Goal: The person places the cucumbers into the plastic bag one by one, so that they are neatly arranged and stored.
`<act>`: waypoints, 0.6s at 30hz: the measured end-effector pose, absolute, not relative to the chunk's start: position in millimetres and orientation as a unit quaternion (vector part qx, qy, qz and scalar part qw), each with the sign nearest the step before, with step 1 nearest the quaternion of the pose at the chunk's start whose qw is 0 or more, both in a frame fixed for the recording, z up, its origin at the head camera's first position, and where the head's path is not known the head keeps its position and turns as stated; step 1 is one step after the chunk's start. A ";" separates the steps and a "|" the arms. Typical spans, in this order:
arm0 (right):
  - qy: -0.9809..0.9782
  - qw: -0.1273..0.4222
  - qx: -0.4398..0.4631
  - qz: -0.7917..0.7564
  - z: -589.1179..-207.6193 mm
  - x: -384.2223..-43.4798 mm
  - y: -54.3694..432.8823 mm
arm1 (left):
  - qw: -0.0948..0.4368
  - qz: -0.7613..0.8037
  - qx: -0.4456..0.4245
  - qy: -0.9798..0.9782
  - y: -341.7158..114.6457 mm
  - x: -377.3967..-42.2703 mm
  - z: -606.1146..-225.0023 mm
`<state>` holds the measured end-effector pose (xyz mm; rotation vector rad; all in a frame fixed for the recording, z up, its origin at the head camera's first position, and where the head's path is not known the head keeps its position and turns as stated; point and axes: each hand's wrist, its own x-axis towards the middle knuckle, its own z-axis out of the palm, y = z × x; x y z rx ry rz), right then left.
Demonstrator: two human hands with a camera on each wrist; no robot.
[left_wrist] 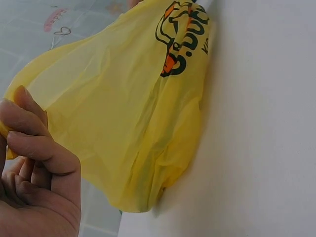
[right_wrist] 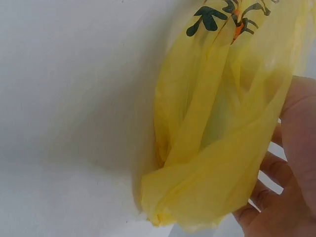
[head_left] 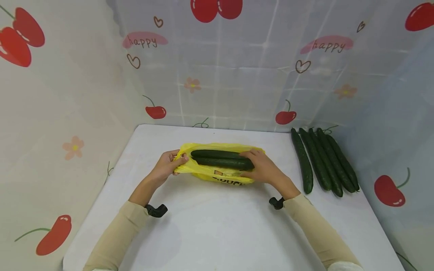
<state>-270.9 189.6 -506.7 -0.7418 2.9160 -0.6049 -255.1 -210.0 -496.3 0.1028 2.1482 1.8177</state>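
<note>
Lying partly under right hand (head_left: 262,167), cucumbers (head_left: 220,162) in yellow bag (head_left: 203,170)

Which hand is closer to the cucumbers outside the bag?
Right. The right hand is at the end of the yellow bag nearest those cucumbers; the left hand holds the opposite end.

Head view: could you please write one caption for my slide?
Left hand pinching a yellow bag, right hand holding two cucumbers in the bag's opening, five more cucumbers lying to the right.
</note>
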 end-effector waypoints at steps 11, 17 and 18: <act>0.929 -0.039 -0.200 -0.309 -505.7 -259.2 237.5 | 0.158 0.634 0.038 0.756 -208.3 -252.3 -496.6; 0.933 -0.106 -0.124 -0.321 -510.9 -247.7 277.4 | 0.156 0.634 0.043 0.756 -208.6 -251.9 -497.4; 0.934 -0.114 -0.108 -0.322 -512.0 -244.9 283.9 | 0.155 0.635 0.042 0.755 -208.7 -251.8 -497.5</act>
